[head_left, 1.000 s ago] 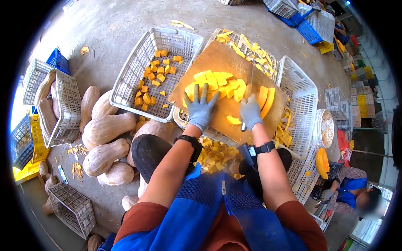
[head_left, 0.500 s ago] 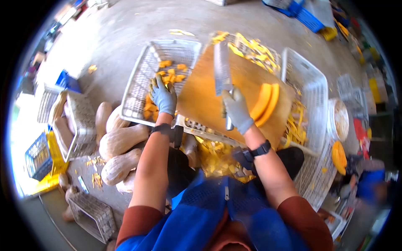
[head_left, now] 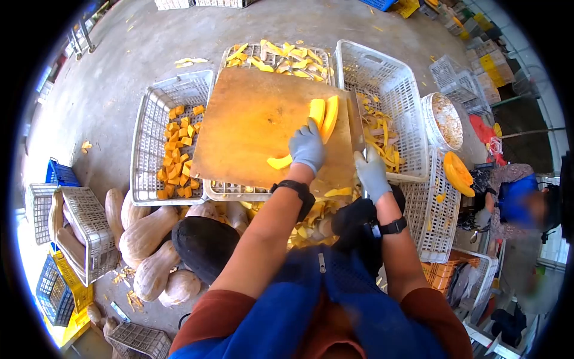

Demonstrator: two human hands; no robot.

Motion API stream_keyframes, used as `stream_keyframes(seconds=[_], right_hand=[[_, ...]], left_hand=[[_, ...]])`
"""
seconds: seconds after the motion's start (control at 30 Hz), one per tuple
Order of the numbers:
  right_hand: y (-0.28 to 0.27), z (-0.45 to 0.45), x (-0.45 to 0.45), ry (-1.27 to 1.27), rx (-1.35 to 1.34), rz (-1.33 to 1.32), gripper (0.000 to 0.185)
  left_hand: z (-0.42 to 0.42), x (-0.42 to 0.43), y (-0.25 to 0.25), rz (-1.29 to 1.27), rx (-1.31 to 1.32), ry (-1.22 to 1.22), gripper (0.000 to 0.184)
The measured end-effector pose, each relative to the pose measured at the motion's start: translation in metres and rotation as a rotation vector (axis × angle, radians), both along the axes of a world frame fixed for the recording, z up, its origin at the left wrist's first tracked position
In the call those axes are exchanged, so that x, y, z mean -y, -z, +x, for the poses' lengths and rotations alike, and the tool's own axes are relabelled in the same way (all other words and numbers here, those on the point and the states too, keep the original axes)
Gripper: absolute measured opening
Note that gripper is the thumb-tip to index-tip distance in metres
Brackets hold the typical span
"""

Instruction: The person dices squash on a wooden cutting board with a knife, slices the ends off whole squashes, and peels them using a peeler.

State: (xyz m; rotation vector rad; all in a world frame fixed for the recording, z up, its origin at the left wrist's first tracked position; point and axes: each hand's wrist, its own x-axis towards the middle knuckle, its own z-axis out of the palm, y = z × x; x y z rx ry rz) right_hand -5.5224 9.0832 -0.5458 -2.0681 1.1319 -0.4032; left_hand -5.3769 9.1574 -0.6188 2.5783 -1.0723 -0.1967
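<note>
"State of the hands?"

"Gloved, apart from each other. The right hand [head_left: 372, 173] is closed round the handle of a knife [head_left: 357, 121], its blade towards twelve, at the three o'clock edge of the cutting board [head_left: 251, 125]. The left hand [head_left: 306, 148] lies over the near ends of two pumpkin strips [head_left: 330, 113]; whether it grips them, I cannot tell."

"Position of the strips?"

"On the board, towards three."

"Surroundings?"

"Crate of cubes [head_left: 174, 172] at nine, crate of peelings [head_left: 387, 152] at three."
</note>
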Motion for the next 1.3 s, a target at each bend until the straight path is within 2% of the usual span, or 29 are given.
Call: stream_keyframes(seconds=[0.03, 0.17, 0.2, 0.33, 0.37, 0.47, 0.5, 0.57, 0.7, 0.8, 0.9, 1.07, 1.13, 1.2, 1.3], right_hand=[[0.002, 0.001, 0.007, -0.033, -0.001, -0.004, 0.022], [0.012, 0.005, 0.031, -0.101, -0.070, -0.057, 0.026], [0.013, 0.007, 0.034, -0.113, -0.105, -0.077, 0.028], [0.020, 0.018, 0.035, -0.255, -0.193, -0.019, 0.031], [0.021, 0.021, 0.025, -0.316, -0.142, -0.123, 0.030], [0.024, 0.043, -0.007, -0.414, -0.232, -0.144, 0.030], [0.028, 0.048, -0.018, -0.431, -0.178, -0.156, 0.030], [0.029, 0.056, -0.031, -0.462, -0.214, -0.109, 0.036], [0.006, 0.062, -0.034, -0.412, -0.235, -0.109, 0.037], [-0.010, 0.069, -0.025, -0.434, -0.067, -0.128, 0.033], [-0.020, 0.086, -0.016, -0.450, -0.156, -0.255, 0.030], [0.024, 0.105, 0.014, -0.657, -0.268, -0.312, 0.027], [0.025, 0.099, 0.006, -0.717, -0.301, -0.283, 0.026], [0.002, 0.084, -0.005, -0.695, -0.307, -0.218, 0.025], [-0.016, 0.088, -0.018, -0.587, -0.184, -0.261, 0.030]], left_hand=[[0.009, -0.008, -0.005, -0.022, 0.001, 0.038, 0.085], [0.049, -0.044, -0.026, 0.101, 0.027, 0.233, 0.077], [0.061, -0.053, -0.021, 0.106, 0.115, 0.272, 0.076], [0.095, -0.103, -0.025, 0.141, 0.095, 0.385, 0.081], [0.097, -0.112, -0.026, 0.160, 0.098, 0.399, 0.082], [0.087, -0.127, -0.026, 0.129, 0.151, 0.320, 0.086], [0.083, -0.127, -0.026, 0.148, 0.129, 0.273, 0.087], [0.078, -0.122, -0.026, 0.171, 0.091, 0.188, 0.089], [0.082, -0.125, -0.026, 0.198, 0.100, 0.209, 0.091], [0.090, -0.130, -0.026, 0.250, 0.114, 0.223, 0.093], [0.093, -0.133, -0.031, 0.269, 0.158, 0.215, 0.095], [0.088, -0.134, -0.031, 0.233, 0.198, 0.120, 0.098], [0.086, -0.138, -0.028, 0.208, 0.180, 0.112, 0.085], [0.091, -0.134, -0.020, 0.180, 0.157, 0.134, 0.076], [0.090, -0.136, -0.018, 0.122, 0.160, 0.138, 0.068]])
